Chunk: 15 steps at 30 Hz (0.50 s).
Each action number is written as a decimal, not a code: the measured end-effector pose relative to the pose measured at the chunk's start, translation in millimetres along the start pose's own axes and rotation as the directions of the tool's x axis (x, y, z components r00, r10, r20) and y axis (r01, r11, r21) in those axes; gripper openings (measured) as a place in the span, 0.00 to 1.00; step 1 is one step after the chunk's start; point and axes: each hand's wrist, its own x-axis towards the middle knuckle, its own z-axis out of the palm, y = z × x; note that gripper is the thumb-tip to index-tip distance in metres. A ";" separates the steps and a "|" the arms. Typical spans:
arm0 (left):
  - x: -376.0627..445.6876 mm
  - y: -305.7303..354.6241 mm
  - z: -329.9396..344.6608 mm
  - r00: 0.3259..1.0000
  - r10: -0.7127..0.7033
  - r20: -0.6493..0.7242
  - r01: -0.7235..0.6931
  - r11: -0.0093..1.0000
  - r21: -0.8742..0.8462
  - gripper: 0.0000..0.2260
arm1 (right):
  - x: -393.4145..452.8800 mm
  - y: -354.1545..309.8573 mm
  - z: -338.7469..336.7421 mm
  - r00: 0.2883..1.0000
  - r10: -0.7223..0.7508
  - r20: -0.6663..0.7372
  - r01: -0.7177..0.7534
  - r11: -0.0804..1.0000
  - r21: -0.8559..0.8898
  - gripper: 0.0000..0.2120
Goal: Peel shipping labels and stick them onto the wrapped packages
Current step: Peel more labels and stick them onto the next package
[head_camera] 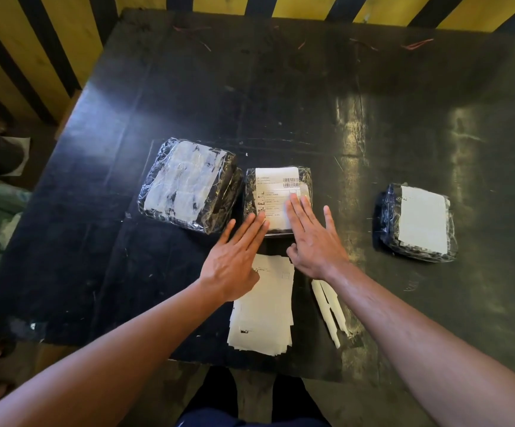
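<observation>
Both flat hands, left hand (234, 260) and right hand (314, 241), press the white printed shipping label (273, 195) onto the middle black film-wrapped package (251, 192); uneven pressure over crinkled film could leave wrinkles

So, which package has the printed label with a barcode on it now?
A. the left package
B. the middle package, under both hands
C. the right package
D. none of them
B: the barcoded label lies on the middle package, where the left hand and right hand press it with flat fingers.
</observation>
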 end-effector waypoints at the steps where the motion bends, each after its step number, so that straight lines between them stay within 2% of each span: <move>1: 3.0 3.2 -6.0 1.000 -0.013 -0.012 0.013 0.999 -0.037 0.43 | -0.2 -0.3 -0.3 1.000 0.005 0.001 -0.005 1.000 0.006 0.44; 5: 27.4 20.1 -24.8 0.991 -0.022 -0.130 0.000 0.985 -0.171 0.39 | 0.6 -2.6 -3.5 1.000 0.015 0.028 -0.016 1.000 0.026 0.47; 12: 27.4 9.7 -28.4 0.983 -0.089 -0.160 0.063 0.985 -0.162 0.37 | 0.2 -2.5 -4.2 0.999 0.027 0.028 -0.027 1.000 0.009 0.46; 15: 30.4 7.6 -36.2 0.973 -0.110 -0.204 0.082 0.987 -0.142 0.30 | -1.1 -4.8 -5.6 0.999 0.038 0.034 -0.040 0.999 0.037 0.47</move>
